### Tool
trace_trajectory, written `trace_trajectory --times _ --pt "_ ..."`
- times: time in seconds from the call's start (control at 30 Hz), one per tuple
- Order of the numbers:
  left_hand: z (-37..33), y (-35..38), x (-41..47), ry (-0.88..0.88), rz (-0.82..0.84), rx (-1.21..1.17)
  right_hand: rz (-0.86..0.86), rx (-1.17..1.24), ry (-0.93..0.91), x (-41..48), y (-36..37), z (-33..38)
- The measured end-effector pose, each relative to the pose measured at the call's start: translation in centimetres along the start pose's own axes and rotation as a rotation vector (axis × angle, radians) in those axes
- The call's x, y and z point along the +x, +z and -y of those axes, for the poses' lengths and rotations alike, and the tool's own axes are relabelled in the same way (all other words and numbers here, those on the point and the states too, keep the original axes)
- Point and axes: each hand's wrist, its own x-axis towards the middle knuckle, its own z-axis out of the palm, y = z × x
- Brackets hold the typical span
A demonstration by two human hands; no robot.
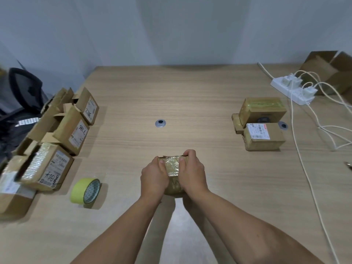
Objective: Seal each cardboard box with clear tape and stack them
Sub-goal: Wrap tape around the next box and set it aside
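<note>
both hands on one small cardboard box (172, 166), centre of the worktop (190, 96), close to the person.
- left hand (154, 175) wraps the box's left side, right hand (192, 173) its right side.
- right fingers (188, 153) hook over the far top edge. both thumbs lie on the top face. grasping the box, nothing released.
- glossy clear tape crosses the top between the thumbs. reads as pressing a strip down. the far seam looks a little raised; cannot tell if it is fully closed.

tape roll (86, 191): yellow-green, standing on its edge, left of the hands and apart from them. neither hand touches it.

progress, as a judgement:
- done: taped boxes (262, 111) grouped on the right of the worktop, touching one another, the nearest with a white label. whether the rear one sits on another or just behind it, cannot tell, so stacking looks barely begun.
- in hand: the centre box, sealing likely near its end, then due to join the right group.
- left to do: pile of boxes (62, 128) at the left edge, several flaps standing open, more there than on the right. most of the job remains.

also present: power strip (293, 91) with white cables far right, open carton (331, 71) behind it.
</note>
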Motion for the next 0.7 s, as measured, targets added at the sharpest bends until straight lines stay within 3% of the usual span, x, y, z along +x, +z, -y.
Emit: trace_trajectory --times 0.23,0.7 --pt "-0.67 0.05 0.19 -0.133 0.02 -0.123 0.011 0.11 0.083 0.53 -0.19 0.75" --pt "-0.51 0.3 0.76 -0.038 -0.06 0.013 -0.034 -0.017 0.054 0.73 0.39 1.03"
